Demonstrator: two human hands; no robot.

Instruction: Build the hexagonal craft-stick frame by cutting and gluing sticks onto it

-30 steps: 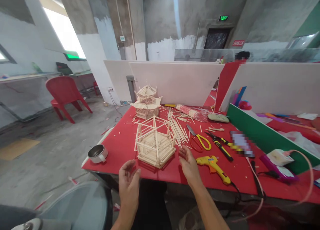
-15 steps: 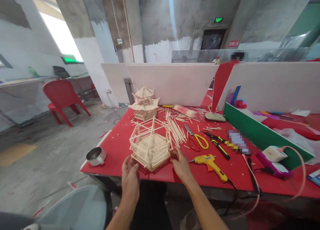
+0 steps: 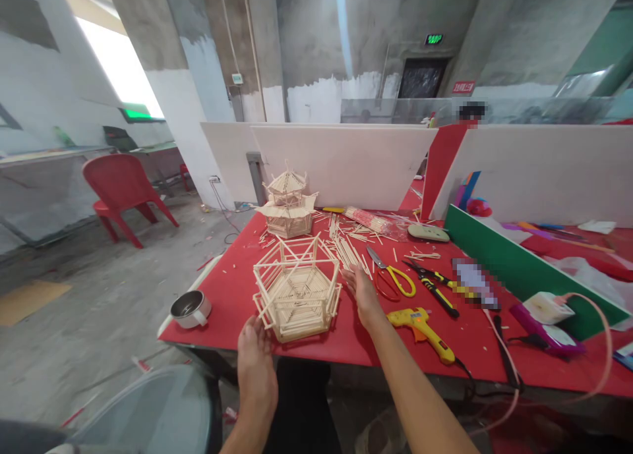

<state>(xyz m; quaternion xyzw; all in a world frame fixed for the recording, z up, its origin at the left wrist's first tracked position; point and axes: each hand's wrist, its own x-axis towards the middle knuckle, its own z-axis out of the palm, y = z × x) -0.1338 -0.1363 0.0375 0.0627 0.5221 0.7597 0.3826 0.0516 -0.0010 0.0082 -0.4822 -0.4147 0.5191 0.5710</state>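
A hexagonal frame of thin wooden sticks [image 3: 297, 289] rests near the front edge of the red table [image 3: 227, 289], tipped so its open top faces me. My left hand [image 3: 254, 358] presses against its near left corner with the fingers under the edge. At its right side, my right hand [image 3: 363, 292] has its fingertips on the frame. Between them the two hands hold the frame. Behind it stands a finished stick pagoda model [image 3: 287, 203], and loose sticks [image 3: 349, 250] lie scattered to the right.
Yellow-handled scissors [image 3: 393, 276], pliers [image 3: 432, 283] and a yellow glue gun [image 3: 420, 325] with its cord lie right of my right hand. A metal cup [image 3: 189, 307] sits at the table's left corner. White partitions [image 3: 346, 164] and a green board [image 3: 514, 269] border the table. A red chair [image 3: 121, 190] stands at the left.
Both hands came in from open air to the frame's sides and took hold of it. The frame has slid left and nearer, and tipped toward me.
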